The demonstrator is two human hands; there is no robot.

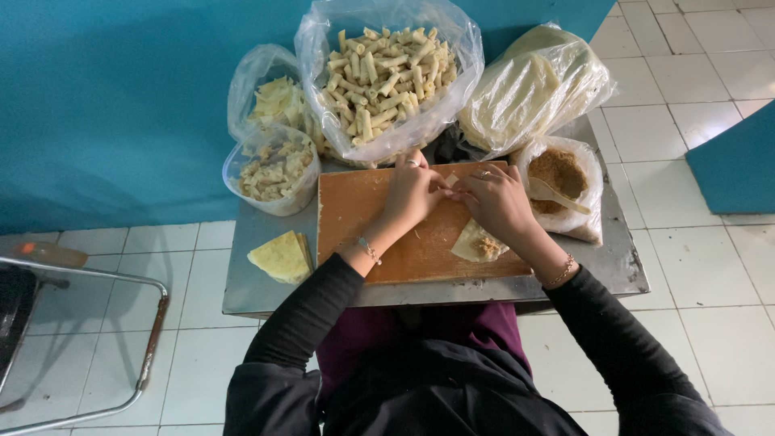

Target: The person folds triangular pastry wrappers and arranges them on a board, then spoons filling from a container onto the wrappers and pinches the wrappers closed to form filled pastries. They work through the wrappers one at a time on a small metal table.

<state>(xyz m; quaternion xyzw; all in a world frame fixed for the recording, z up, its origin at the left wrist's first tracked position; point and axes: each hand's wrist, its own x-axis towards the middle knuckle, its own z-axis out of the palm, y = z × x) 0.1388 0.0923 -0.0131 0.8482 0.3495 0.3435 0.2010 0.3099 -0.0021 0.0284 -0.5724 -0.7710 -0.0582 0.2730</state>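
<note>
Black sleeves filled the bottom of the view, leading up to a wooden cutting board (363,218) on a small metal table (613,266). Over the board's far edge the left hand (413,194) and right hand (492,200) met fingertip to fingertip, both pinched narrow on a small pastry roll (451,181) between them. A wrapper with filling (479,243) lay on the board under the right wrist — a stack of wrappers (281,257) sat left, and a bag of finished rolls (389,69) beyond.

Pale wrapper (476,242) flat on wooden board (363,218), filling on top; small roll (451,181), seemingly half-formed, pinched at fingertips.
</note>
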